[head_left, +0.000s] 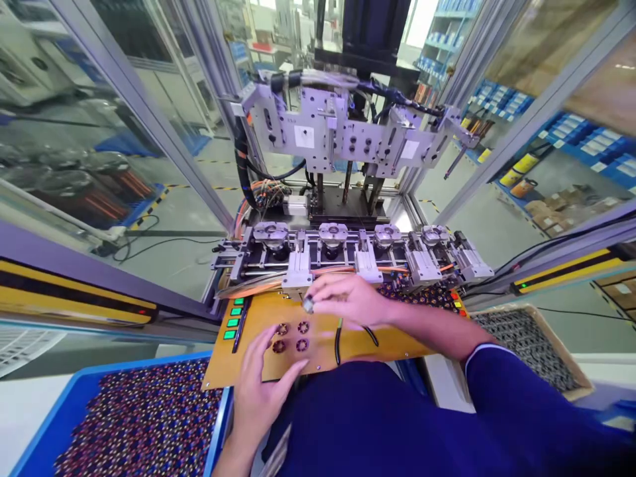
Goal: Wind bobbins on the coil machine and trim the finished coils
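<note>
While the right hand [348, 301] pinches a small metal part [309, 305] at its nine o'clock, left hand [261, 384] lies flat, released, four coils [291, 336] on the yellow surface [397, 341] at its one o'clock.

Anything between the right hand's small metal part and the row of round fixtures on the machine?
Nothing visible blocks it. The right hand holds the small metal part just in front of the clamp blocks, with the round fixtures right behind them. The left hand rests lower, by four wound rings.
</note>
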`<state>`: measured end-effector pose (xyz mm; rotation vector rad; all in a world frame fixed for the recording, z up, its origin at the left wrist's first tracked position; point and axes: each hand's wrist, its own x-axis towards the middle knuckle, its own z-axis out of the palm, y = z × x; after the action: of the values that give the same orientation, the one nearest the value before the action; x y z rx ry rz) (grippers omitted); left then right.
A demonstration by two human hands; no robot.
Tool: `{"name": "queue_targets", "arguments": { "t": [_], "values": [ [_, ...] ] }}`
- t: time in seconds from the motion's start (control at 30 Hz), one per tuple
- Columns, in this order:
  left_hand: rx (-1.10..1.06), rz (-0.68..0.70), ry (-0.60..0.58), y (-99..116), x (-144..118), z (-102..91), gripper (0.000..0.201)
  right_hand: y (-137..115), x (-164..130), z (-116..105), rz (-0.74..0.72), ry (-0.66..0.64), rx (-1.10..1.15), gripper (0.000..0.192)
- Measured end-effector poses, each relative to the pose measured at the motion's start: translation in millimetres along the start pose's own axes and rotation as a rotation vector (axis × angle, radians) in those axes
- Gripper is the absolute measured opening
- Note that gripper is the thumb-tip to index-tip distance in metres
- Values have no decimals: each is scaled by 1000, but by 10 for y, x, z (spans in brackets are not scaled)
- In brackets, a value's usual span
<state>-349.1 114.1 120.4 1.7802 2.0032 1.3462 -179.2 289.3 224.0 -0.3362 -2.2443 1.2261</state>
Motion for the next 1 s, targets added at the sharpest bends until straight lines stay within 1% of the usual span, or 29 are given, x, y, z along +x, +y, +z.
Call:
{"name": "queue_targets", "arguments": {
  "t": [0.07, 0.1, 0.17, 0.27, 0.37, 0.43, 0.5, 0.57, 0.67, 0.8, 1.0],
  "values": [
    [64, -9, -38, -271, -102, 108, 84, 85, 377, -183, -59, -22, -256, 13],
    [85, -8, -61, -382, -143, 171, 90, 138, 581, -252, -68, -25, -342, 11],
    [112, -5, -107, -539, -191, 304, 95, 266, 988, -329, -70, -38, -439, 9],
    [123, 13, -134, -621, -175, 490, 90, 484, 1489, -307, -61, -99, -548, 13],
    [105, 29, -106, -606, -112, 620, 81, 680, 1772, -221, -62, -181, -636, 17],
    [85, 37, -68, -589, -85, 664, 81, 783, 1855, -182, -63, -222, -678, 19],
    [64, 37, -14, -582, -81, 675, 86, 860, 1890, -165, -57, -247, -707, 19],
    [43, 24, 50, -585, -92, 663, 91, 912, 1906, -161, -48, -262, -726, 18],
    [18, -6, 118, -591, -105, 634, 89, 947, 1920, -147, -34, -277, -747, 17],
    [2, -22, 149, -585, -98, 622, 84, 944, 1931, -92, -3, -275, -794, 17],
    [-6, -27, 170, -577, -97, 634, 84, 902, 1954, -9, 62, -280, -904, 17]
  ]
}}
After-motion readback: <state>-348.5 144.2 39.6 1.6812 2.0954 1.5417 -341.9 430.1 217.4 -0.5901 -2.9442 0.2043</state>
